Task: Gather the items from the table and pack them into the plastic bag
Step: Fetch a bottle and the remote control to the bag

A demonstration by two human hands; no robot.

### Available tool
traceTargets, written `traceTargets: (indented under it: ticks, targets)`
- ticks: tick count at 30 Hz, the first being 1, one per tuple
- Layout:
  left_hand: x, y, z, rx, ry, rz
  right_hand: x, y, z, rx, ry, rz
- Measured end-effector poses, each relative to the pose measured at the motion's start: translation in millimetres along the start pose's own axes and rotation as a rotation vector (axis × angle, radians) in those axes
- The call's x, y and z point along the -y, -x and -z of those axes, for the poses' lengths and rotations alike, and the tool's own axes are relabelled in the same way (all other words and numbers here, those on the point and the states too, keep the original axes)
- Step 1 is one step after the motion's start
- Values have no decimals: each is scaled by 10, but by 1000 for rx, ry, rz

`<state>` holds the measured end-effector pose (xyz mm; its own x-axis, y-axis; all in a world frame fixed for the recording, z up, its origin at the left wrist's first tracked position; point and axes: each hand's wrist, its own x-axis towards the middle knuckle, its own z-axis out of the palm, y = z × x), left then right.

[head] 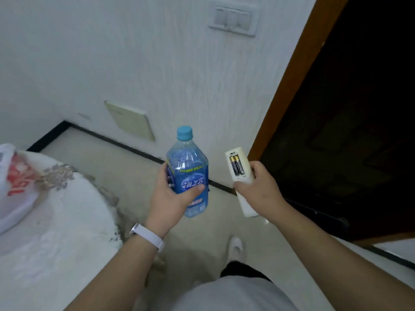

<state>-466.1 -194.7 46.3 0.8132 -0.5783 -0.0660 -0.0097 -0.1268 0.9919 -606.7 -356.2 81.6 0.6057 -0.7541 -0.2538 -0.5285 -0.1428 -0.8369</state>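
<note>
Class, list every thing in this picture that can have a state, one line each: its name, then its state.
Blue drink bottle: cap on, upright, gripped by the left hand.
Remote control: battery cover off, two batteries in place, gripped by the right hand.
Plastic bag: resting on the table, untouched; mouth not visible.
Wall switches: positions too blurred to tell.

A home; wall switches [232,17], wooden door frame [289,81], cloth-covered table [62,221].
</note>
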Motion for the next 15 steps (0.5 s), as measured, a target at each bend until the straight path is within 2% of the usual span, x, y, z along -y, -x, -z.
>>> traceTargets:
  ticks: [7,15]
  targets:
    - [-59,-800,152,-172,-64,53,377,-1217,-380,164,-65,82]
    - [-407,-1824,286,-455,-114,64,1132,-2525,-559,419,-103,211]
